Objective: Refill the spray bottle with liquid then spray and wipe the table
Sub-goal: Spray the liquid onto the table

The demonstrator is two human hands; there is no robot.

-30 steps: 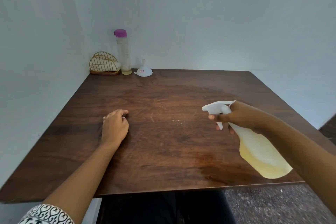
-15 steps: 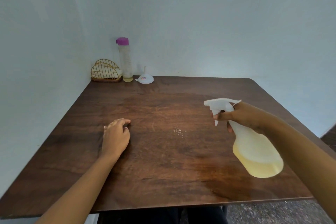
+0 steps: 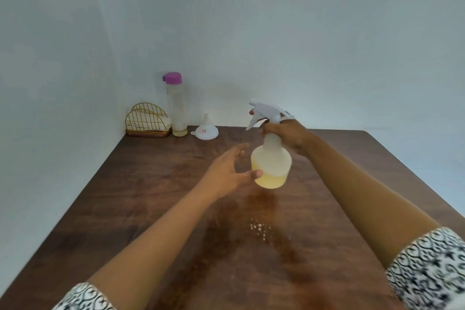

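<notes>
Here the right hand [image 3: 284, 133] has its grip wrapped round the neck of the translucent plastic spray bottle of yellow liquid [image 3: 271, 161], held upright above the dark wooden surface [image 3: 156, 184]. The left hand [image 3: 226, 173], fingers spread, thumb touching the bottle's base.

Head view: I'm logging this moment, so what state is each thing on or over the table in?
Spray bottle: upright, held off the table, partly filled with yellow liquid.
Right hand: gripping the bottle's neck.
Left hand: open, thumb at the bottle's base.
Tall bottle: upright, purple cap on, nearly empty.
Funnel: upside down, spout up.
Table: droplets near the middle.
</notes>
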